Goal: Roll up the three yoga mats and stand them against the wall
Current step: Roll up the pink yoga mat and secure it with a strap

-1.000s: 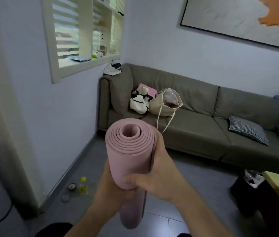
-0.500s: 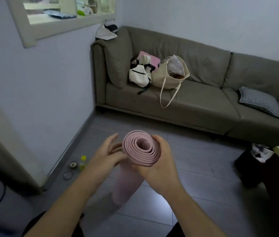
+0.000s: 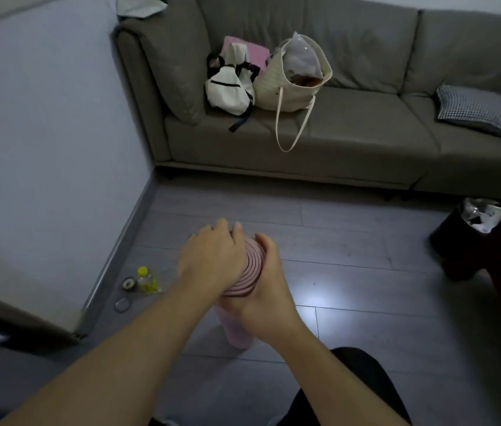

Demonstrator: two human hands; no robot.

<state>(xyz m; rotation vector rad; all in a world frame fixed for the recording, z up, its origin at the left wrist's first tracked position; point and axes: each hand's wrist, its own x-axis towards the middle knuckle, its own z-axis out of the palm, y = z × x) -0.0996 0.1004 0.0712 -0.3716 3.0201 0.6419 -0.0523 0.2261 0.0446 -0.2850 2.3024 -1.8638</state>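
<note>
While upright on floor [image 3: 350, 241]: pink mat roll [image 3: 250, 272] pressed by flat left hand [image 3: 209, 259], gripped by right hand [image 3: 269, 290].

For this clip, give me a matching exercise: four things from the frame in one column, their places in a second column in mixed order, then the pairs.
Things:
1. pink yoga mat
2. cream tote bag
3. checked cushion
4. yellow-capped bottle

Places:
A. on the floor beside the skirting of the left wall
B. on the right part of the sofa seat
C. upright between the left hand and the right hand
D. on the sofa seat next to a white backpack

Pairs: 1-C, 2-D, 3-B, 4-A
</note>
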